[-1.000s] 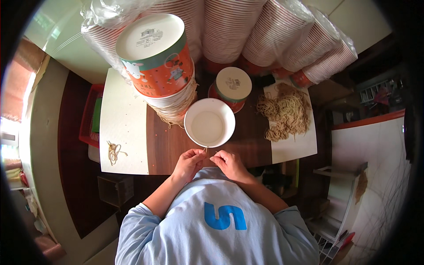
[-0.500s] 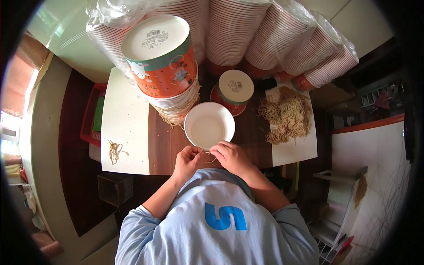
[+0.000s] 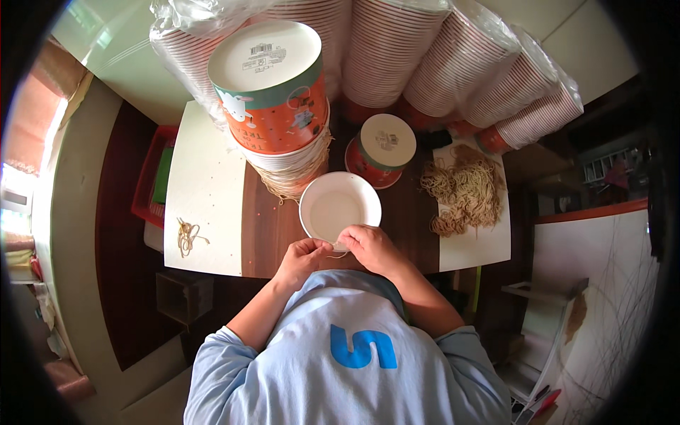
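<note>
White paper bowl (image 3: 340, 207), tan strings (image 3: 464, 188), dark brown wooden surface (image 3: 269, 234), orange-and-green patterned tub (image 3: 280, 106), red-striped white cup stacks (image 3: 386, 49).

Light blue shirt (image 3: 347, 361), short sleeves ending above elbows. Darker blue curved mark printed on chest. Forearms bare. No gloves, no watch visible.

matt white paper bowl (image 3: 339, 207) on dark, smooth wood table (image 3: 269, 234) — crinkly glossy plastic (image 3: 191, 21) over the stacked cups (image 3: 386, 49).

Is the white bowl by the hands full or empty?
Empty: the white bowl shows only its bare pale inside. Both hands touch its near rim.
</note>
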Action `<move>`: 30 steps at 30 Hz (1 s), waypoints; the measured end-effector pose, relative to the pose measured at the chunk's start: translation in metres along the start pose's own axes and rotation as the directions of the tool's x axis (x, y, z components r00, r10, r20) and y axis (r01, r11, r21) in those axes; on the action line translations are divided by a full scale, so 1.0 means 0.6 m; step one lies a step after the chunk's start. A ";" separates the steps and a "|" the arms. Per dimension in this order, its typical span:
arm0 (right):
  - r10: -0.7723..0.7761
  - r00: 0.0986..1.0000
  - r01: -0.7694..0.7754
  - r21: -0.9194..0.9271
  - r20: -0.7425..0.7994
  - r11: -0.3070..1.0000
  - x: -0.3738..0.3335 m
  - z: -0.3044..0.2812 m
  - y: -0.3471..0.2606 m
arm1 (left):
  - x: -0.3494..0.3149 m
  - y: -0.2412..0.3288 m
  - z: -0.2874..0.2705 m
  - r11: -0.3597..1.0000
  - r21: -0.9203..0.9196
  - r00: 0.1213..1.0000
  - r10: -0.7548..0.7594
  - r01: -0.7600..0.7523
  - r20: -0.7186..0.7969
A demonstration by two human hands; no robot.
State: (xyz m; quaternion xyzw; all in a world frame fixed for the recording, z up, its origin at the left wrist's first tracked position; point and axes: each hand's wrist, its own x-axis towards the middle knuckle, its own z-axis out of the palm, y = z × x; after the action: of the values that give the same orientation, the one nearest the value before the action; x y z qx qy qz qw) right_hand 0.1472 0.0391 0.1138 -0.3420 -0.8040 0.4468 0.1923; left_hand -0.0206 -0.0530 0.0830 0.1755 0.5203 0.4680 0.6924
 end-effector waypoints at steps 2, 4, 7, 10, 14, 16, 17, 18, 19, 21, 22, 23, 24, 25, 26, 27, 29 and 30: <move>0.000 0.991 -0.007 -0.052 -0.134 0.999 -0.002 -0.003 0.002 | 0.000 0.002 -0.002 1.000 -0.002 1.000 -0.015 0.015 -0.013; 0.016 0.984 -0.028 -0.069 -0.179 0.997 -0.008 -0.017 0.003 | 0.000 0.003 -0.003 1.000 -0.020 1.000 -0.024 0.024 -0.002; -0.164 0.974 0.133 -0.192 -0.156 0.972 -0.009 -0.027 -0.020 | 0.001 -0.001 -0.004 0.998 -0.055 1.000 -0.017 0.018 0.020; -0.217 0.976 0.214 -0.085 -0.021 0.973 -0.003 -0.011 -0.019 | 0.002 -0.002 -0.004 0.999 -0.043 0.999 -0.024 0.026 0.032; -0.282 0.957 0.286 -0.062 0.067 0.956 0.004 0.006 0.000 | 0.003 -0.001 -0.009 0.997 -0.059 0.997 -0.038 0.042 0.068; -0.230 0.969 0.228 -0.030 -0.086 0.973 0.000 -0.002 -0.006 | 0.000 -0.003 -0.014 0.997 -0.070 0.998 -0.026 0.030 0.061; -0.244 0.961 0.233 -0.097 -0.132 0.968 0.001 -0.011 -0.001 | -0.002 -0.003 -0.014 0.997 -0.074 0.998 -0.024 0.028 0.056; -0.228 0.965 0.208 -0.149 -0.134 0.967 -0.001 -0.021 0.003 | -0.004 0.000 -0.013 0.996 -0.080 0.998 -0.034 0.038 0.049; -0.211 0.968 0.180 -0.204 -0.139 0.962 -0.005 -0.031 0.008 | -0.005 0.001 -0.013 0.995 -0.084 0.998 -0.044 0.048 0.047; -0.193 0.976 0.165 -0.247 -0.096 0.955 -0.009 -0.037 0.008 | -0.005 -0.001 -0.015 0.996 -0.076 0.998 -0.043 0.046 0.052; -0.201 0.975 0.182 -0.179 -0.093 0.967 -0.009 -0.037 -0.004 | -0.003 -0.001 -0.014 0.997 -0.063 0.997 -0.046 0.050 0.063; -0.208 0.974 0.198 -0.109 -0.091 0.974 -0.008 -0.034 -0.016 | -0.002 -0.003 -0.015 0.997 -0.063 0.997 -0.046 0.051 0.066; -0.214 0.974 0.210 -0.071 -0.067 0.975 -0.006 -0.025 -0.028 | -0.001 -0.005 -0.017 0.997 -0.062 0.996 -0.047 0.052 0.070; -0.209 0.977 0.208 -0.030 -0.035 0.978 -0.005 -0.015 -0.028 | 0.001 -0.005 -0.016 0.997 -0.058 0.996 -0.049 0.054 0.078; -0.206 0.979 0.206 0.013 -0.002 0.978 -0.005 -0.004 -0.021 | 0.001 -0.002 -0.013 0.997 -0.056 0.995 -0.051 0.056 0.082; -0.215 0.976 0.216 -0.031 0.037 0.976 -0.006 0.007 -0.002 | 0.000 0.003 -0.009 0.997 -0.045 0.996 -0.055 0.058 0.076; -0.214 0.977 0.213 -0.030 0.000 0.976 -0.007 0.007 0.000 | -0.001 0.002 -0.010 0.997 -0.038 0.996 -0.058 0.060 0.065; -0.212 0.977 0.211 -0.030 -0.039 0.977 -0.007 0.006 0.001 | 0.000 -0.001 -0.013 0.997 -0.058 0.996 -0.053 0.057 0.073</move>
State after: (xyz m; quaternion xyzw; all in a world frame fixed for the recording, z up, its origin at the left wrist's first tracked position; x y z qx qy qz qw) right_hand 0.1484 0.0341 0.1114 -0.2663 -0.8373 0.4062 0.2511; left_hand -0.0271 -0.0551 0.0794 0.1567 0.4856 0.4576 0.7282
